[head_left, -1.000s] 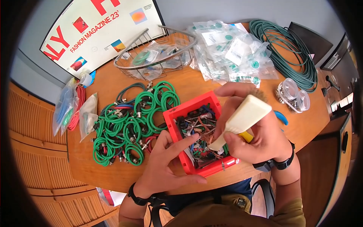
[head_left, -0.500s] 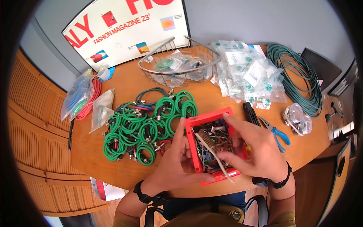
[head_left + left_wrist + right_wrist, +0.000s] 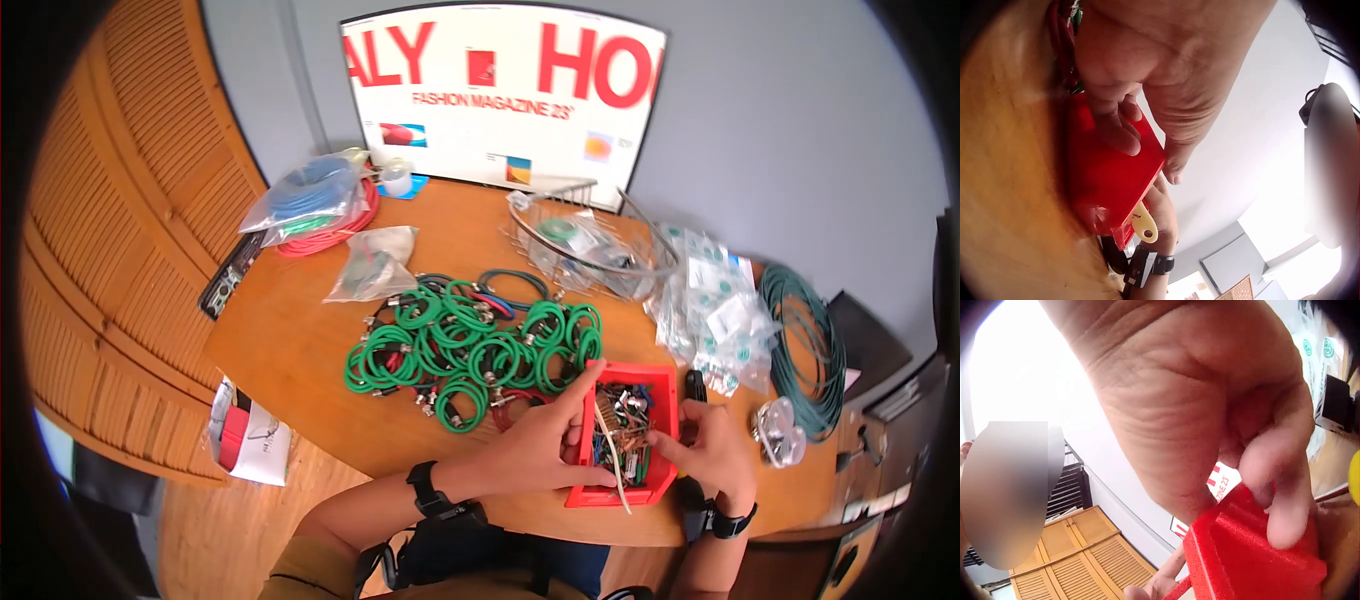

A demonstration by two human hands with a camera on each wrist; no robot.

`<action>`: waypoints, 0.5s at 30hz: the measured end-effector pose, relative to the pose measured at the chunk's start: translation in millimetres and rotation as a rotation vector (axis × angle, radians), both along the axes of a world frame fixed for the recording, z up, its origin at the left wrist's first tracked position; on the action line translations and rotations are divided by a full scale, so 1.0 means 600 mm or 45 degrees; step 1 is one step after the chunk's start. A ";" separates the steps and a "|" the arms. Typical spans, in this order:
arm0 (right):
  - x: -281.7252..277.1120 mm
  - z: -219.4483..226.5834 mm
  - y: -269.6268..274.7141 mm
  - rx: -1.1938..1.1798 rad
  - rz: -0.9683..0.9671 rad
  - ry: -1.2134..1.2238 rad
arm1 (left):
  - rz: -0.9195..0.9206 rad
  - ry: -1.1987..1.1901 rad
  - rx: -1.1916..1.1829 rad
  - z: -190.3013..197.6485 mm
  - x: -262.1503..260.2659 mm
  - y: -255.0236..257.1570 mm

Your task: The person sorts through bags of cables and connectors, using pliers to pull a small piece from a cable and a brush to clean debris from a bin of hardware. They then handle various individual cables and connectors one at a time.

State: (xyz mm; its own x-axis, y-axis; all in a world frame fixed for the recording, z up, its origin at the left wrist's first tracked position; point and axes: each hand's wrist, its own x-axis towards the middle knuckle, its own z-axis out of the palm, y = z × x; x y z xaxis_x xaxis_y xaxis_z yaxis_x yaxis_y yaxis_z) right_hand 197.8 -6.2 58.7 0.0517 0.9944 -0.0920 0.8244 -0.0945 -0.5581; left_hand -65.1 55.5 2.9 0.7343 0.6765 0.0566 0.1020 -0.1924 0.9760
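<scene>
A red plastic bin (image 3: 662, 378) full of wire scraps (image 3: 632, 412) stands near the front edge of the table. My left hand (image 3: 540, 445) grips its left side; in the left wrist view the thumb hooks over the rim and the other fingers lie along the outer wall (image 3: 1100, 169). On the opposite wall, my right hand (image 3: 718, 452) holds the bin, thumb inside the rim and fingers outside. A brush with a pale handle (image 3: 615, 460) lies in the bin on the scraps, its handle end jutting past the near rim.
Coiled green cables (image 3: 460, 345) spread left of the bin. Behind are a wire basket (image 3: 600, 265) and clear plastic bags (image 3: 710, 310). A dark green cable coil (image 3: 800, 350) and small clear jars (image 3: 778, 432) lie right. Bagged cables (image 3: 315, 190) sit far left, before a monitor (image 3: 500, 110).
The brush has gone from my right hand's grip into the bin. Both hands have come onto the bin's sides. The head view has swung left, so the bin appears farther right.
</scene>
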 end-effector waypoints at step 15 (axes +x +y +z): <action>0.009 -0.006 -0.068 0.113 -0.229 0.657 | -0.002 -0.503 0.417 -0.033 -0.006 -0.014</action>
State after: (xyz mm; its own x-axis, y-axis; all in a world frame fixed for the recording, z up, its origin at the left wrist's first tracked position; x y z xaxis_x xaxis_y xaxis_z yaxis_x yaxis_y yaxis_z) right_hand 203.4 -46.9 54.8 0.1918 0.9792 -0.0663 0.4169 -0.1425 -0.8977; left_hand -68.6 46.8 -16.7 0.6151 0.5755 0.5390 -0.2630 -0.4948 0.8283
